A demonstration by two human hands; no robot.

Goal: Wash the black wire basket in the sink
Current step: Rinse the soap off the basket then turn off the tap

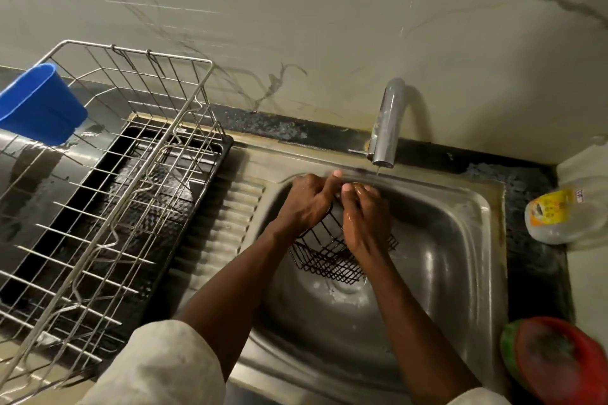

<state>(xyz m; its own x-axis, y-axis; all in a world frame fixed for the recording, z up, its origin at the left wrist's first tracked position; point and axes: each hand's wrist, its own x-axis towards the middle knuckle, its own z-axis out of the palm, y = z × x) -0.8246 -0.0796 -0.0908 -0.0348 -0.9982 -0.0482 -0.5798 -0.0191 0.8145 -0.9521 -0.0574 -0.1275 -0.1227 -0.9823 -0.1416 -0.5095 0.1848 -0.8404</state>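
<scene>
A small black wire basket (324, 255) hangs tilted over the steel sink (454, 240), its far rim lifted toward the tap (386, 128). My left hand (307, 204) grips the basket's far left rim, fingers curled over the wire. My right hand (363, 217) lies over the right side of the basket, wet, its fingers curled onto the rim. A thin stream of water falls from the tap onto my right hand's fingers. Much of the basket's far side is hidden by both hands.
A large steel dish rack (108, 181) on a black tray (204, 154) fills the drainboard to the left, with a blue cup holder (41, 103) hung on its corner. A plastic bottle (559, 217) lies right of the sink, and a red and green bowl (559, 362) sits nearer.
</scene>
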